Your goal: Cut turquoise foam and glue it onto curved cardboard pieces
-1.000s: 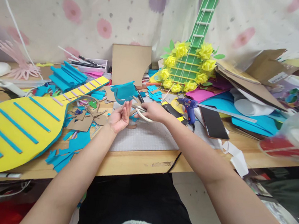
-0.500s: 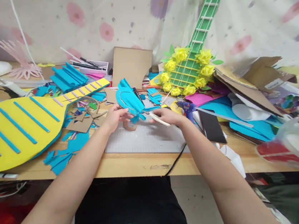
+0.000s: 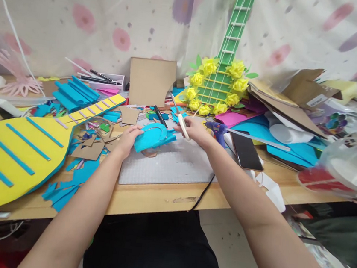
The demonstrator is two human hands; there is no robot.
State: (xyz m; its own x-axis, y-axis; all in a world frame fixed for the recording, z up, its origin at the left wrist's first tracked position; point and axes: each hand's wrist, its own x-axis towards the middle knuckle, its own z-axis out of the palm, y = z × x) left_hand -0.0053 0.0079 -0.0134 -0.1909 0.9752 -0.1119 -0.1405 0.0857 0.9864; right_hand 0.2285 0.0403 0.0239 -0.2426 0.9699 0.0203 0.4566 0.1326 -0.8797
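Observation:
In the head view my left hand (image 3: 128,140) is closed on the left edge of a piece of blue paper (image 3: 152,137), which has a curved line on it. The paper is held just above the grey cutting mat (image 3: 175,166). To the right of it, my right hand (image 3: 195,130) grips a pair of scissors (image 3: 183,126) by the pale handles. Their blades point up and away, clear of the paper's middle. Whether the right fingers also touch the paper's right end, I cannot tell. A black marker (image 3: 160,116) lies just behind the paper.
A yellow paper guitar (image 3: 18,150) lies left, beside blue and cardboard scraps (image 3: 90,149). Behind stand a cardboard sheet (image 3: 151,81) and a green guitar with yellow flowers (image 3: 216,89). A blue glue gun (image 3: 219,132), a phone (image 3: 246,150) and a plastic-wrapped bucket (image 3: 338,169) are right.
The scissors have swung from beside the paper to point upward, away from it. My left hand has turned the blue paper flatter and lower. The whole view has shifted slightly.

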